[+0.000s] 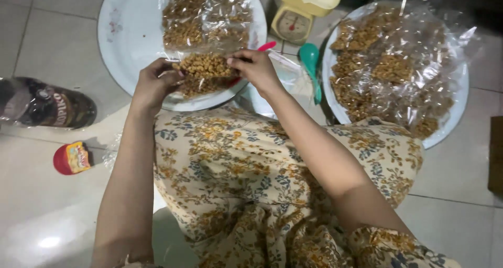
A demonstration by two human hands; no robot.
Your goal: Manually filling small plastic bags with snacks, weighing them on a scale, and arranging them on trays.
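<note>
Both my hands hold one small clear plastic bag of brown crunchy snack (206,65) over the near rim of a white round tray (128,34). My left hand (154,82) grips the bag's left end. My right hand (257,68) pinches its right end. Several filled snack bags (204,19) lie on that tray behind the held bag. A pink-red object (267,46) pokes out just past my right fingers.
A second white tray (445,124) at the right carries a heap of filled bags (390,68). Between the trays stand a yellow kitchen scale (294,22) and a teal spoon (312,63). A dark jar (44,104) and red lid (72,158) lie on the tiled floor at left.
</note>
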